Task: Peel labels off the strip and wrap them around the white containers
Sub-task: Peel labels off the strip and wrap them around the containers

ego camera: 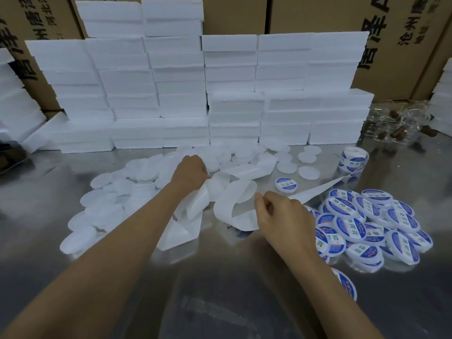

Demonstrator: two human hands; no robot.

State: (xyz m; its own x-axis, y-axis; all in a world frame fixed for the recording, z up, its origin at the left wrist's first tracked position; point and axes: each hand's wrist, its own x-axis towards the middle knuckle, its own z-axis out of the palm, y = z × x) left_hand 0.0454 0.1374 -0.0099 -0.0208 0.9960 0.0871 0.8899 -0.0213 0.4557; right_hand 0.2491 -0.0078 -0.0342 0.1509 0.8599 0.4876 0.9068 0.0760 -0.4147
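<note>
A long white backing strip (234, 199) curls in loops across the middle of the steel table. My left hand (189, 171) grips the strip at its far left loop, fingers curled round it. My right hand (278, 211) pinches the strip's near edge at the right loop. The strip runs on to the right toward a label roll (352, 159). Several plain white round containers (107, 204) lie piled on the left. Several containers with blue labels (364, 223) lie heaped on the right; one labelled container (287, 184) stands alone behind my right hand.
Stacks of white foam boxes (186, 94) line the back of the steel table (220, 289), with cardboard cartons (403, 33) behind. Clear glass jars with brown stoppers (396, 123) stand at the back right. Loose white lids (309, 172) lie near the roll.
</note>
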